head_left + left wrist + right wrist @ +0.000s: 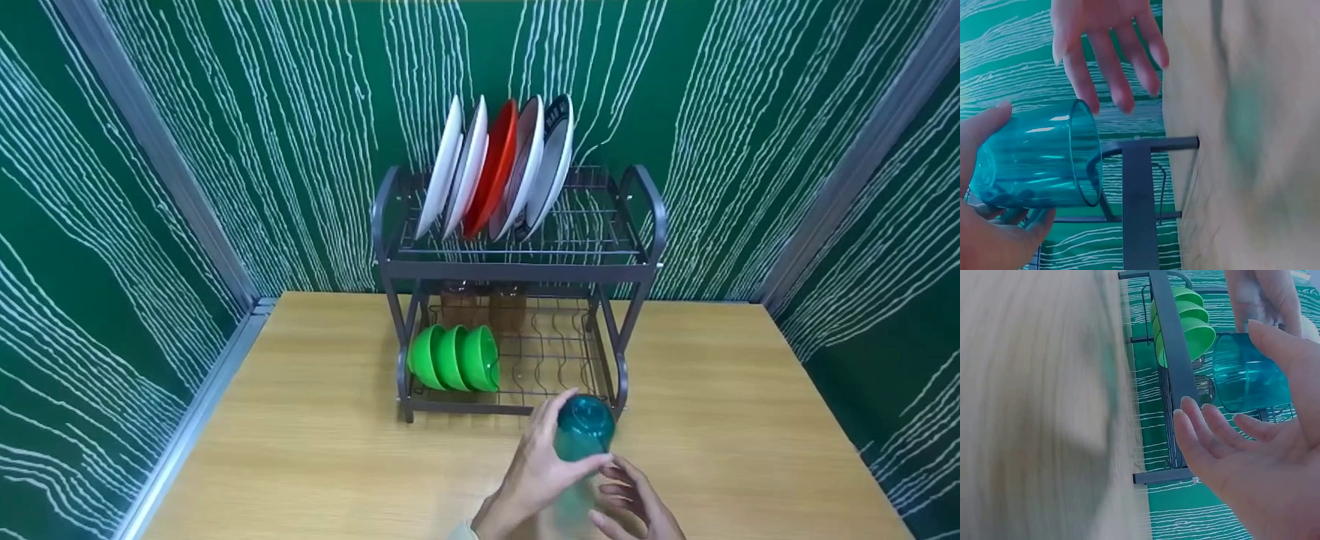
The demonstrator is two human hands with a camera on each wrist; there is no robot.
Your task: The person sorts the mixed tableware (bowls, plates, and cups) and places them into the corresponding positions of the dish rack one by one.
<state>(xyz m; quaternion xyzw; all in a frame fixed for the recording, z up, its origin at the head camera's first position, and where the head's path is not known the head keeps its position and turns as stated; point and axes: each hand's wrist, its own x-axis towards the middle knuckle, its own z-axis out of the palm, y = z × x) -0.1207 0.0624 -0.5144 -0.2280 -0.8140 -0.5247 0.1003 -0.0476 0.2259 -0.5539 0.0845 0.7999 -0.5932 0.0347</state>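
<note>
A see-through teal cup is upside down in front of the dish rack's right front corner. Its mouth faces the table in the left wrist view, clear of the wood. My left hand grips the cup from the left, thumb on one side and fingers round the other. Close by on the right is my right hand, its fingers spread and loosely bent with nothing held. In the right wrist view, the right palm faces up near the cup.
A two-tier dish rack stands on the wooden table. Several plates, one a red plate, stand upright on top. Below are green bowls at the left and brownish glasses behind. Green patterned walls enclose the table.
</note>
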